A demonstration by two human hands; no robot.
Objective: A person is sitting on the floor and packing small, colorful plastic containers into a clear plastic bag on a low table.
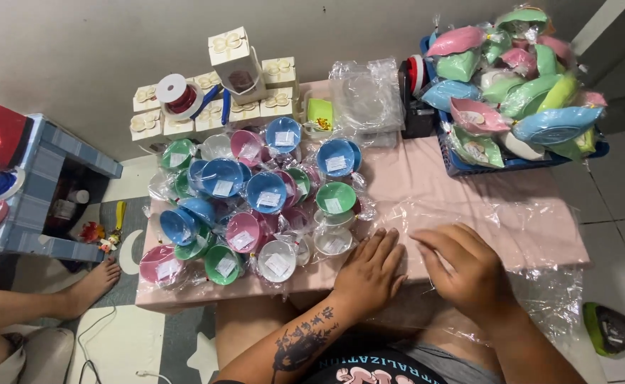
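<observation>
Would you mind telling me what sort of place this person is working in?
Probably a home packing spot for small gifts: a low pink table on a tiled floor, wrapped coloured bowls, a blue basket of finished packs, and clear wrap under both hands.
</observation>
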